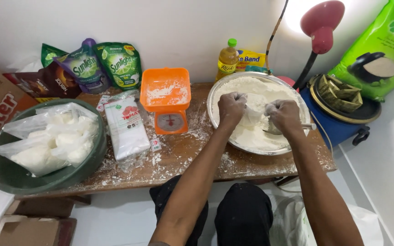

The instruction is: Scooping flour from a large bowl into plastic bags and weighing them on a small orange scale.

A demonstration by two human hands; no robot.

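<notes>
We see both hands working over a wide metal basin (220, 91) of white flour (251, 132) that sits at the right end of the wooden bench (183, 164). The left hand (231, 108) has its fingers curled together, pinching the mouth of a small clear plastic bag (255, 109) held over the flour. The right hand (283, 115) is closed around what seems to be a metal scoop (307, 126), though its bowl is hidden behind the fingers. Both hands are dusted white. Near the bench's back edge, left of the basin, stands an orange kitchen scale (167, 102) with flour in its tray. Further left lies a flat pack of plastic bags (125, 127), and at the left end a green tub (5, 175) holds filled, knotted flour bags (51, 139). Spilled flour speckles the bench top.
</notes>
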